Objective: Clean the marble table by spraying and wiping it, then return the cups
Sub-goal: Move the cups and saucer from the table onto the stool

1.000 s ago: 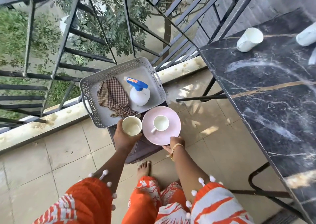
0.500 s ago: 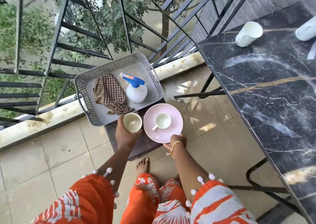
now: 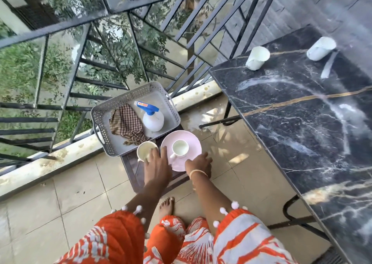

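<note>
Left hand (image 3: 156, 161) rests loosely spread against the plain cup (image 3: 146, 151); right hand (image 3: 198, 161) is curled on the pink saucer (image 3: 181, 150) rim. Marble table (image 3: 302, 122) lies at 2 o'clock, right hand nearer; spray bottle (image 3: 153, 118) at 12.

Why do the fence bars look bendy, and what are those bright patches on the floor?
Head view: the wide-angle lens bows the railing outward near the edges. Head view: sunlight through the bars throws bright patches and bar shadows on the floor tiles. Head view: glare streaks the marble table, and the left hand looks slightly blurred.
</note>
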Action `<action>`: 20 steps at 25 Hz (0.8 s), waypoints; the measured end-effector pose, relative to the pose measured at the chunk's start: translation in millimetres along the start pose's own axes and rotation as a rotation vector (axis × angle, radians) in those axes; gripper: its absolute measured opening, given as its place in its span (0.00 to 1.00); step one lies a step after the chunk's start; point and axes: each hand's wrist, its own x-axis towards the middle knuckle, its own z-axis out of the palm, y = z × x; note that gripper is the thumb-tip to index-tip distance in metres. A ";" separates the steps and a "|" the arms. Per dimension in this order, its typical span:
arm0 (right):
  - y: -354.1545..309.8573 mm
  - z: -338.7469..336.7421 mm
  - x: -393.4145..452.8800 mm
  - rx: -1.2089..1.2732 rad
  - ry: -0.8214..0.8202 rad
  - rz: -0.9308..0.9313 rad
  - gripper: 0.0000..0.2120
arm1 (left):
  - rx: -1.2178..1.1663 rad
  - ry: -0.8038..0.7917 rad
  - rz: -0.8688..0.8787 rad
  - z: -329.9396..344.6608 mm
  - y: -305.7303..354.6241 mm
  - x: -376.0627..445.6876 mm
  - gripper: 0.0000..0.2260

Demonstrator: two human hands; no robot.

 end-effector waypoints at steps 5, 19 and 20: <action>18.5 -75.2 5.5 -0.308 0.049 -0.436 0.31 | 0.066 0.062 0.294 -33.2 73.4 0.1 0.29; 24.8 -280.8 95.4 -0.276 0.261 -0.538 0.25 | -0.321 0.052 0.380 -108.9 281.8 88.9 0.28; 20.4 -287.2 108.3 -0.264 0.264 -0.539 0.25 | -0.342 0.028 0.366 -107.8 291.8 102.9 0.29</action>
